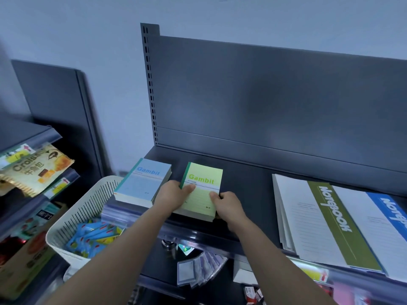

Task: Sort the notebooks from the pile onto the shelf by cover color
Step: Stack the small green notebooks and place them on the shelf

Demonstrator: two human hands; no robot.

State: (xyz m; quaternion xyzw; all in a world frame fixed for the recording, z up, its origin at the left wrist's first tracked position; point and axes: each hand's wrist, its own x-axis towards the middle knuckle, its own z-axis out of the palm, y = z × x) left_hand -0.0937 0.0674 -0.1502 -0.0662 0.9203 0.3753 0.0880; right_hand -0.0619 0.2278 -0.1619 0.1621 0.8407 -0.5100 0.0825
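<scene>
Left hand point(172, 195) on green notebooks point(203, 186), spine-side

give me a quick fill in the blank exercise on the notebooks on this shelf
1. The left hand and right hand grip a Gambit notebook stack whose top cover is ____.
2. The blue Gambit stack lies to its ____.
3. The large notebooks at the right of the shelf carry the printed word ____.

Missing words: green; left; Notebook

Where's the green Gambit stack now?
The green stack lies on the shelf left of centre in the head view, just right of the blue stack, gripped by left hand and right hand.
</scene>
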